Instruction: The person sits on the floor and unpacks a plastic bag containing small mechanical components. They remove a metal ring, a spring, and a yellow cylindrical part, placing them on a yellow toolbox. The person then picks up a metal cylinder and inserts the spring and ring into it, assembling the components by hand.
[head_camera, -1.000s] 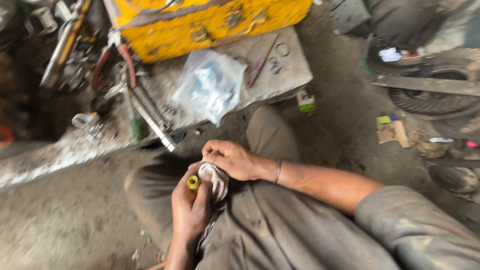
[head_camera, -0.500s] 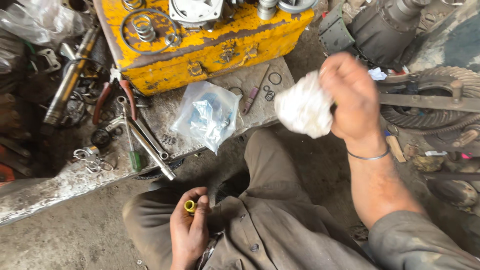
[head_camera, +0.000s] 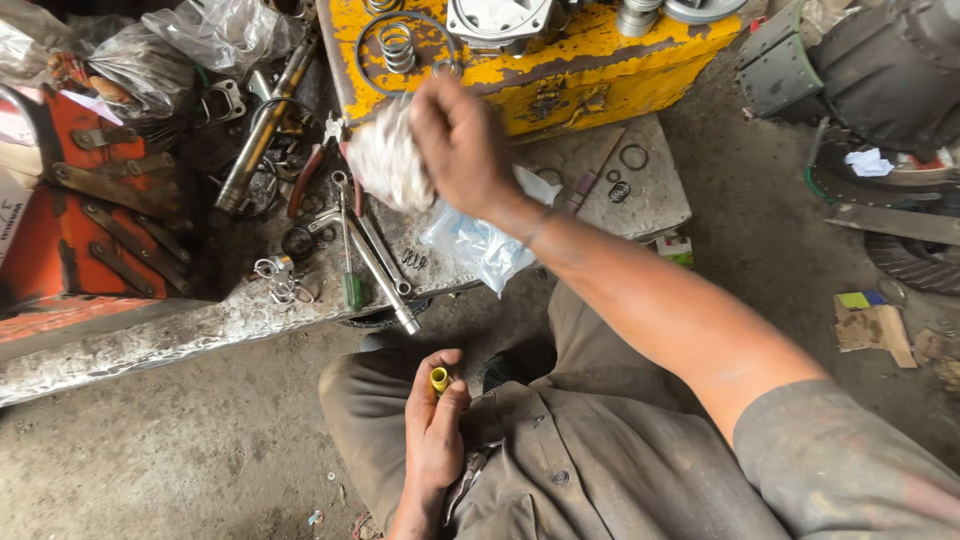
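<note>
Orange metal case sits far left of both hands, w/ clear plastic bags above it. Next over, a long steel tube lies on the stone slab, slanting up-right, and red-handled pliers lie near it. A green-handled screwdriver lies just below the raised rag, handle toward the person, shaft pointing away.

Left hand rests low on the lap, grip closed round a small yellow tube. Tube's long axis runs roughly up the picture, open end pointing up and away from the body, poking out betw. thumb and fingers. It's well below the slab edge, above the grey trouser knee.

Right hand is raised over the slab, grip clenched on a wadded white rag; the rag bulges out to the left of the fist. Clear plastic bag lies just under the wrist. Yellow box is behind the fist, w/ a coil spring on top. A small spring and ring lie right of the forearm. Far right: dark machine parts.
</note>
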